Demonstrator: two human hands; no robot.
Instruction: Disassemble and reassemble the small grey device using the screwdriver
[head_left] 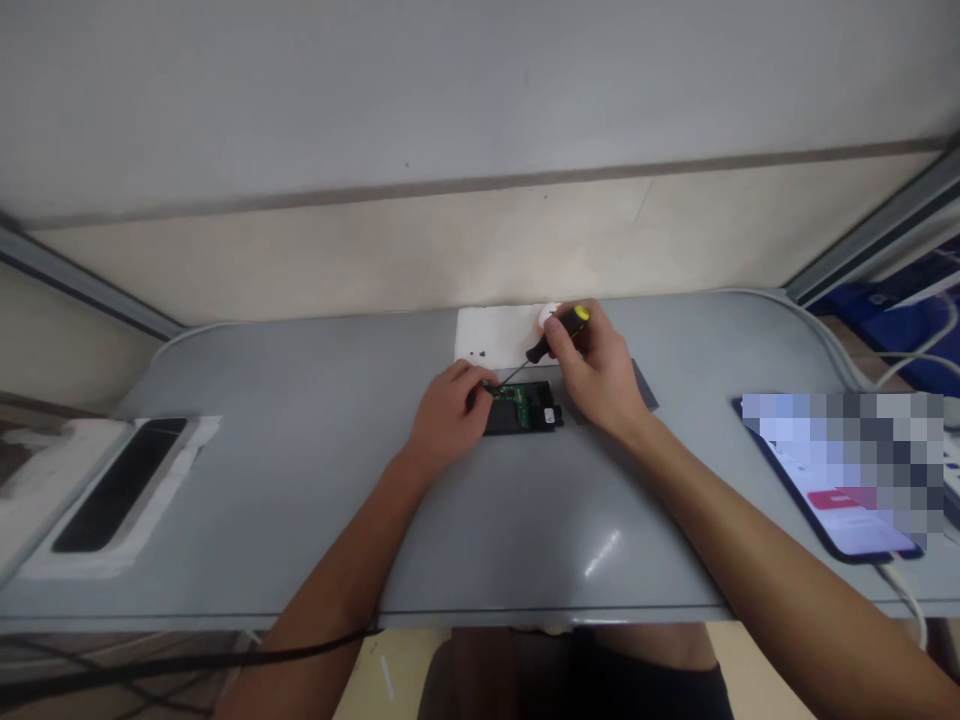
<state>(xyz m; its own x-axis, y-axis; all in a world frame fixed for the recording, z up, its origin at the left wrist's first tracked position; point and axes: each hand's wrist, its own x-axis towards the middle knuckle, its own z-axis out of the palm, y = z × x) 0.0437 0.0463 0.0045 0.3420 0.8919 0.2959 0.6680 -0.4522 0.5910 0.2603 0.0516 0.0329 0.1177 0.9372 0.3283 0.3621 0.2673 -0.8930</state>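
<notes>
A screwdriver point(537, 350) with a black and yellow handle is gripped in my right hand point(600, 370). Its thin shaft slants down to the left, and the tip meets the upper part of an opened phone point(546, 398) lying flat on the table. Green circuit board shows inside the phone. My left hand point(454, 412) grips the phone's left end, its fingers curled near the screwdriver tip. Behind the phone lies a white sheet point(495, 330) with a few small dark bits point(481, 353) on it. A round white thing point(550, 317) is partly hidden behind my right hand.
On the grey table point(300, 400), a dark phone-shaped slab point(124, 485) lies on white material at the left. A large phone point(832, 480) with a lit screen and a white cable point(904, 595) is at the right. A dark flat piece point(645, 386) sits beside my right hand. A wall stands behind.
</notes>
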